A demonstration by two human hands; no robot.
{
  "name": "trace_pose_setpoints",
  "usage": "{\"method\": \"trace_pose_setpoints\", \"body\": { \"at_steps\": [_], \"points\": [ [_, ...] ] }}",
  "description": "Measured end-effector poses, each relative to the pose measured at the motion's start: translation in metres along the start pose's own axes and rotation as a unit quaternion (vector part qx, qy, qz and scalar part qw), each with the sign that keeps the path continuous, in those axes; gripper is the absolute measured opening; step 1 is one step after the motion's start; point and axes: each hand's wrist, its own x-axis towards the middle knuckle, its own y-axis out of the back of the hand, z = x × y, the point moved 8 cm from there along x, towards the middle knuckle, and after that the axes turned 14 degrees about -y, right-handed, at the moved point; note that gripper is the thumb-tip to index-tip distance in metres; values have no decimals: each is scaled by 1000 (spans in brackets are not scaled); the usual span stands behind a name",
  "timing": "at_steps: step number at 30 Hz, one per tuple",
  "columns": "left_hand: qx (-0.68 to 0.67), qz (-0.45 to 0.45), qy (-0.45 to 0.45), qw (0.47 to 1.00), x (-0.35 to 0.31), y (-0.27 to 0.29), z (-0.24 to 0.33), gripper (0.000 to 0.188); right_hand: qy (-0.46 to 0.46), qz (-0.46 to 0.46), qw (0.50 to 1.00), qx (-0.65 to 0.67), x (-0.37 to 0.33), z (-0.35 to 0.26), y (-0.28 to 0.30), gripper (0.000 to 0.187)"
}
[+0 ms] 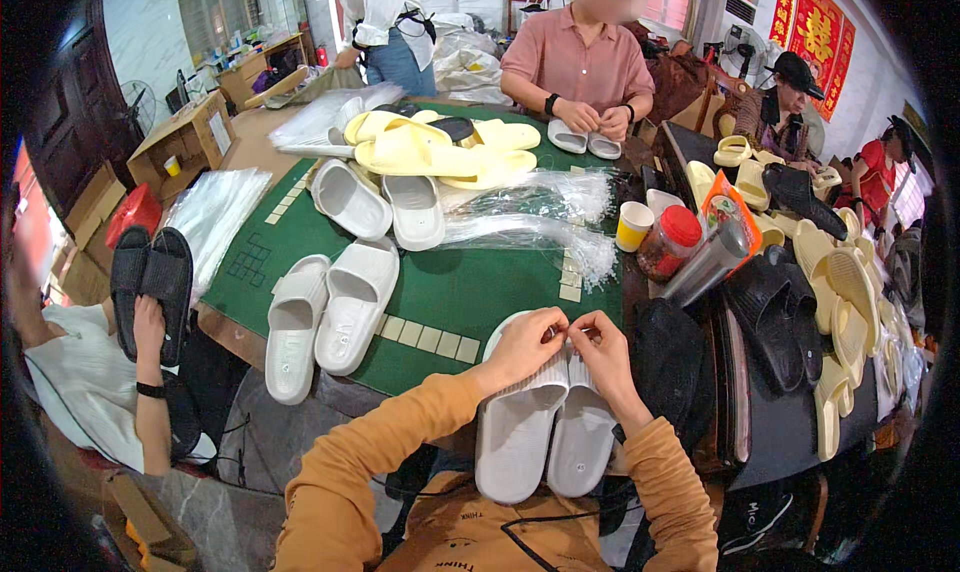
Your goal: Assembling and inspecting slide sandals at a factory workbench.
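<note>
Both hands (pixel 525 345) pinch closed over grey slippers (pixel 522 432); anything between is unclear.

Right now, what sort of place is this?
Probably a small slipper workshop: yellow slippers piled on a green table, bundles of clear plastic strands near them, and a person at left holding black slippers.
</note>
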Motion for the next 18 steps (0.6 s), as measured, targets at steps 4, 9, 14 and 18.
{"method": "trace_pose_setpoints", "body": {
  "at_steps": [4,9,14,18],
  "points": [
    [2,1,-2,1000,1,-2,6,12,-17,6,1000,6,2,8,5,12],
    [21,3,-4,1000,1,1,10,12,-7,20,1000,-12,3,7,5,15],
    [15,38,-3,999,-2,3,9,9,-72,7,990,122,2,12,12,12],
    [13,31,-2,999,-2,3,7,8,-104,48,965,234,1,14,18,12]
  ]
}}
